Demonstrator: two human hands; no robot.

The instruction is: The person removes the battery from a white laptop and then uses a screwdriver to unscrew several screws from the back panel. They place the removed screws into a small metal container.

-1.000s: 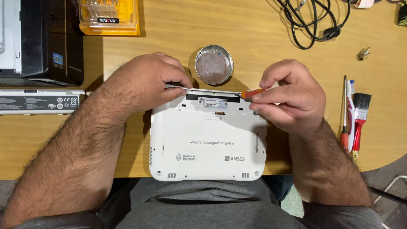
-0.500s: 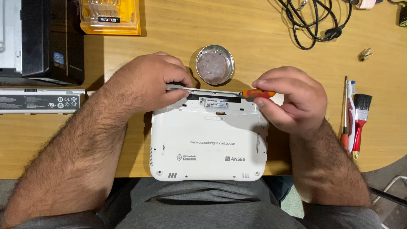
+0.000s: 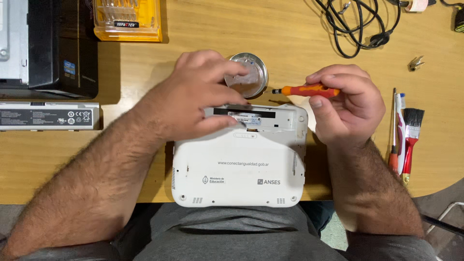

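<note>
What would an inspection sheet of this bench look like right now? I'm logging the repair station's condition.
Surface: wooden table, light brown, no damage seen.
Job's things: white netbook lying underside up at the near edge, its rear bay open; small round metal dish just beyond it.
Clutter: yellow bit case, black computer case, grey battery pack, brushes and tools at right.
Grips: left hand over the dish and bay; right hand holds an orange screwdriver, tip clear of the netbook.
Cables: black cable bundle, loosely coiled.
Surroundings: person's grey lap below; otherwise nothing seen.
</note>
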